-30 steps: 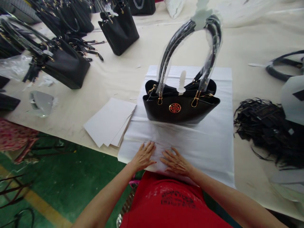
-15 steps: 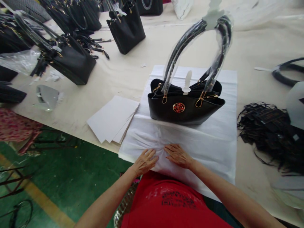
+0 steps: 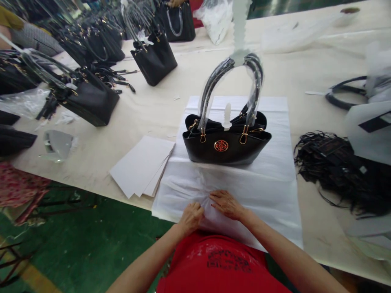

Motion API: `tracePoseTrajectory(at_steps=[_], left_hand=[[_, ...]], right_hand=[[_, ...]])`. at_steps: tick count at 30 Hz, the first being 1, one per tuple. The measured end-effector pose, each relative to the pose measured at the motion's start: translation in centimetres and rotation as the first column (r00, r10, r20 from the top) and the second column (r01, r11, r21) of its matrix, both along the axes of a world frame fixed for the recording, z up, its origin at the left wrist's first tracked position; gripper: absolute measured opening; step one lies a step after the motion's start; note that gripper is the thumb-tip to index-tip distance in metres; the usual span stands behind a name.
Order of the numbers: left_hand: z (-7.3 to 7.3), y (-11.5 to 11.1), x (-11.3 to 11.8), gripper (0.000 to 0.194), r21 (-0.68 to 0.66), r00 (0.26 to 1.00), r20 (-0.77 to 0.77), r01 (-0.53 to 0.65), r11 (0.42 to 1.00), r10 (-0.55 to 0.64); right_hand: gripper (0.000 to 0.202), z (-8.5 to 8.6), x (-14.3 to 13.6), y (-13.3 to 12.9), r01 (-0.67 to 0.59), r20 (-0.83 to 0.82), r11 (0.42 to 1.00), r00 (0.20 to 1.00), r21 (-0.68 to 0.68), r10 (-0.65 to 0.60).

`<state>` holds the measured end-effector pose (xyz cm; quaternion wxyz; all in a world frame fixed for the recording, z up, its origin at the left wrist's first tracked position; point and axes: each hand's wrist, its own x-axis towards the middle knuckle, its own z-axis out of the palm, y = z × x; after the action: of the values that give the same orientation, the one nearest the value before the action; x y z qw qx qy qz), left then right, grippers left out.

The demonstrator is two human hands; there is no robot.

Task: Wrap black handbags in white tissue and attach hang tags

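Note:
A black handbag (image 3: 210,156) stands upright on a stack of thin white wrapping sheets (image 3: 256,183). It has a round red-and-gold emblem on its front, and clear plastic covers its two raised handles. In front of the bag my left hand (image 3: 192,216) has its fingers curled in on the wrapping sheet near the table's front edge; the fingertips are partly hidden. Just right of it, my right hand (image 3: 226,204) lies on the same sheet with fingers stretched out. Creases run across the sheet between both hands.
Loose white boards (image 3: 142,167) lie left of the sheets. A heap of black tags with strings (image 3: 332,169) is on the right, a black handle loop (image 3: 345,93) behind it. More black handbags (image 3: 155,57) stand at the back left on the cream table (image 3: 275,73).
My left hand's fingers have gone from spread flat to curled in on the sheet. The right hand stays nearly in place. The camera view has shifted a little.

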<state>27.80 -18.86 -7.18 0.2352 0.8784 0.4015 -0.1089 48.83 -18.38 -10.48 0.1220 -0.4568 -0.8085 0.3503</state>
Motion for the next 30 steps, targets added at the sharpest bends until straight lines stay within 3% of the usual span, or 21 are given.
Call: tracePoseTrajectory(at_steps=[3, 7, 11, 14, 16, 18, 20, 22, 24, 27, 30], left_hand=[[0.8, 2.0, 1.0, 0.014, -0.016, 0.999, 0.028, -0.034, 0.999, 0.034], [4.5, 6.5, 3.4, 0.013, -0.03, 0.991, 0.127, -0.036, 0.999, 0.04], [9.1, 11.8, 6.0, 0.014, -0.073, 0.978, 0.207, 0.034, 0.997, -0.018], [12.5, 14.5, 6.8, 0.01, -0.055, 0.969, 0.244, 0.04, 0.998, -0.025], [14.3, 14.9, 6.9, 0.016, 0.117, 0.951, 0.309, -0.018, 0.993, -0.019], [15.4, 14.2, 6.8, 0.039, 0.358, 0.929, 0.361, -0.052, 0.932, -0.087], [15.7, 13.1, 6.9, 0.055, 0.544, 0.928, 0.319, -0.013, 0.839, -0.192], [15.6, 12.1, 7.2, 0.057, 0.674, 0.933, 0.253, 0.019, 0.738, -0.255], [15.8, 11.9, 7.8, 0.053, 0.779, 0.918, 0.283, -0.051, 0.625, -0.277], [17.3, 13.3, 8.9, 0.05, 0.842, 0.829, 0.401, -0.167, 0.512, -0.39], [20.2, 17.2, 10.4, 0.051, 0.811, 0.745, 0.523, -0.283, 0.512, -0.415]], right_hand=[[0.047, 2.0, -0.3, -0.6, 0.075, -0.024, 0.997, 0.997, -0.029, -0.076], [0.077, 5.3, -1.7, -1.8, 0.294, -0.047, 0.937, 0.956, 0.189, -0.291], [0.042, 7.7, -1.6, 0.2, 0.479, -0.084, 0.81, 0.873, 0.339, -0.48], [0.028, 9.7, 0.3, 3.2, 0.539, -0.122, 0.815, 0.842, 0.211, -0.525], [0.026, 11.1, 1.7, 4.9, 0.548, -0.17, 0.833, 0.83, 0.077, -0.531], [0.025, 12.5, 2.9, 6.1, 0.537, -0.234, 0.843, 0.818, -0.018, -0.526], [0.025, 13.8, 3.8, 6.9, 0.525, -0.281, 0.849, 0.808, -0.057, -0.518], [0.026, 15.1, 4.5, 7.6, 0.513, -0.3, 0.857, 0.81, -0.056, -0.504], [0.026, 16.5, 5.1, 8.5, 0.51, -0.313, 0.86, 0.812, -0.029, -0.493], [0.025, 18.5, 5.7, 10.3, 0.541, -0.31, 0.834, 0.815, 0.107, -0.489], [0.026, 19.7, 5.6, 12.5, 0.536, -0.198, 0.73, 0.842, 0.424, -0.503]])
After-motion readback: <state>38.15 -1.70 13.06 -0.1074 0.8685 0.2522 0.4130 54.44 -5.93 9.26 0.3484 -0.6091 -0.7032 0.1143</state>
